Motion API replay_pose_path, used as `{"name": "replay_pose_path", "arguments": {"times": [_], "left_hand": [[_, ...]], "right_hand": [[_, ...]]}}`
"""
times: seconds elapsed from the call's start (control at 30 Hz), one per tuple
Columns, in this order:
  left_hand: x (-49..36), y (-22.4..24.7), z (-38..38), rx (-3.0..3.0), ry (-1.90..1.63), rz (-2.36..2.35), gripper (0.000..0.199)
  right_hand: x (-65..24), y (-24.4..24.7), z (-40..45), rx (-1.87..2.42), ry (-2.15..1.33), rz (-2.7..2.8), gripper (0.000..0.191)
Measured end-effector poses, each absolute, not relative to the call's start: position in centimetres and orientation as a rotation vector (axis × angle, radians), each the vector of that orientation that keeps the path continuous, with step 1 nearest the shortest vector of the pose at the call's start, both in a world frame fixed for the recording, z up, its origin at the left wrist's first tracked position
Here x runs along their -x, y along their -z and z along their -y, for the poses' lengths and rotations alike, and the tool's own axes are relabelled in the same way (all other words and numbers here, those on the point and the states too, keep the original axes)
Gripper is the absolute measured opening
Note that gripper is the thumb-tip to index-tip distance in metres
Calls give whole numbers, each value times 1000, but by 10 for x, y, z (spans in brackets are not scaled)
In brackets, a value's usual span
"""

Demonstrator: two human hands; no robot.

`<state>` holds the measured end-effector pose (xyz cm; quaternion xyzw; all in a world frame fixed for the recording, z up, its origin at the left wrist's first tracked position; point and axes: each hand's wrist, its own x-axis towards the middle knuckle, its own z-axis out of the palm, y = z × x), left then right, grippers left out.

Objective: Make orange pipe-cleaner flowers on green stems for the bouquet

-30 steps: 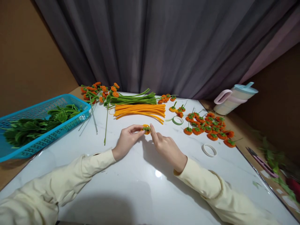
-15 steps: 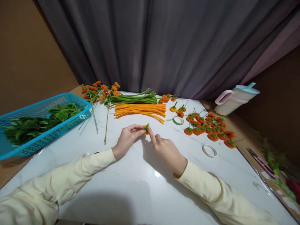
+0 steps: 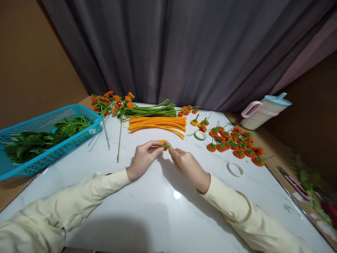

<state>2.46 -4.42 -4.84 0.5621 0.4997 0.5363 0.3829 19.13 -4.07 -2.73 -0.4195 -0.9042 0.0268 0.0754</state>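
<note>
Between my two hands, above the middle of the white table [image 3: 147,211], is a small yellow-orange pipe-cleaner flower [image 3: 163,142] with a green stub. My left hand [image 3: 143,158] pinches the flower from its left side. The fingers of my right hand [image 3: 185,163] are closed on the green stub, which points to the right. Just beyond lie a row of orange pipe cleaners [image 3: 158,123] and a bundle of green pipe cleaners [image 3: 152,111]. Part of the flower is hidden behind my fingertips.
A blue basket [image 3: 52,151] of green fuzzy leaves stands at left. Orange flowers with stems [image 3: 116,102] lie at back left, several flower heads [image 3: 237,142] at right. Near them are a green tape roll [image 3: 200,135], a white ring [image 3: 235,169], a pitcher [image 3: 265,111] and pink-handled scissors [image 3: 295,182].
My right index finger, stretched against the green stub before, has bent, and the right fingers now pinch the stub. The stub has tipped over to the right. My left hand stays almost still.
</note>
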Motion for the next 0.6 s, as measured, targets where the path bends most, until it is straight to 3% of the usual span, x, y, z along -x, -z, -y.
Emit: {"name": "replay_pose_path", "arguments": {"times": [0.13, 0.27, 0.6], "left_hand": [[-22, 56, 44, -1767, -1515, -1275, 13], [-21, 63, 41, -2072, -1664, -1168, 13], [-17, 62, 40, -2412, -1737, -1032, 26]], "right_hand": [[-193, 36, 37, 1075, -312, 2481, 40], [-193, 39, 39, 1034, -319, 2393, 43], [-188, 13, 49, 1170, -711, 2176, 36]]}}
